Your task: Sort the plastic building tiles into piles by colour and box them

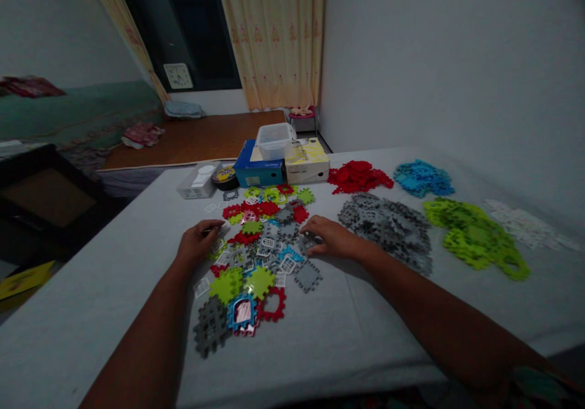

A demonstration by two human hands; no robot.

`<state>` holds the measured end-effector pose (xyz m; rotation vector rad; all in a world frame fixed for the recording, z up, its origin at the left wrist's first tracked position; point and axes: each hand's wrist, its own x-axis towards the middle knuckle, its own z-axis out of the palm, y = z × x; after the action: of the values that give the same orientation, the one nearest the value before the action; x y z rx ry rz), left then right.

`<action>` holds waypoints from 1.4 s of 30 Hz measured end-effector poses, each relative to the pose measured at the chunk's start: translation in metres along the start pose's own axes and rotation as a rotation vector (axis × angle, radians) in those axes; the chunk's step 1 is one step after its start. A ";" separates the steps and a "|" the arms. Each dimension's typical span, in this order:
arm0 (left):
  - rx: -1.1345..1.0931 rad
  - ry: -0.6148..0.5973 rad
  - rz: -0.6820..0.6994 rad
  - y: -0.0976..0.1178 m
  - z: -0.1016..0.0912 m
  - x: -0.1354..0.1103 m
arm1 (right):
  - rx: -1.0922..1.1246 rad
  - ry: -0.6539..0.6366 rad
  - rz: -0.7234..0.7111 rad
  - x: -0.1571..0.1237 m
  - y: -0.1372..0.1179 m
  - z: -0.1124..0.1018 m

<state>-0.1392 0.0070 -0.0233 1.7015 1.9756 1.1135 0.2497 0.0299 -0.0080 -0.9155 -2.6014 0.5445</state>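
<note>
Lime-green, red, blue and grey plastic interlocking tiles point(259, 283), mixed with white lattice window inserts point(287, 266), lie spread across the middle of the cloth-covered worktop point(365, 348). The left hand point(197, 242) is positioned at the left edge of this spread, fingers curled toward the thumb; whether it grips a part cannot be determined. The right hand point(333, 238) is partly closed at the right edge, thumb and fingers about a grey tile point(310, 242).

Sorted stock lies to the right: red pile point(359, 177), blue pile point(423, 178), grey pile point(384, 229), lime-green pile point(475, 235) and white pile point(525, 221). Behind the spread, a clear plastic container point(274, 145) rests atop a blue box point(259, 175) and a yellow-and-white box point(307, 162), which stand side by side.
</note>
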 end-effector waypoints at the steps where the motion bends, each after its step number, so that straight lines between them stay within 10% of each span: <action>1: 0.001 0.000 -0.002 -0.001 0.000 0.000 | 0.010 0.007 0.016 0.000 -0.001 0.000; 9: 0.045 -0.004 0.010 -0.010 -0.001 0.005 | 0.017 0.094 0.045 0.004 -0.001 -0.008; 17: 0.093 -0.026 0.006 -0.010 -0.002 0.006 | -0.143 0.445 0.401 -0.019 0.041 -0.078; 25: 0.103 -0.035 0.039 -0.016 -0.001 0.007 | -0.401 0.290 0.674 -0.048 0.069 -0.103; 30: 0.080 -0.018 0.028 -0.007 -0.001 0.004 | -0.293 0.375 0.414 -0.025 0.038 -0.079; 36: 0.060 -0.008 0.034 -0.001 -0.002 0.001 | 0.057 -0.211 0.028 -0.010 -0.023 -0.027; 42: 0.046 -0.013 0.042 -0.008 0.000 0.003 | -0.035 -0.330 -0.061 -0.009 -0.027 -0.010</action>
<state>-0.1459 0.0103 -0.0286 1.7767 1.9803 1.0759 0.2469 0.0071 0.0114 -0.8119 -2.9295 0.6858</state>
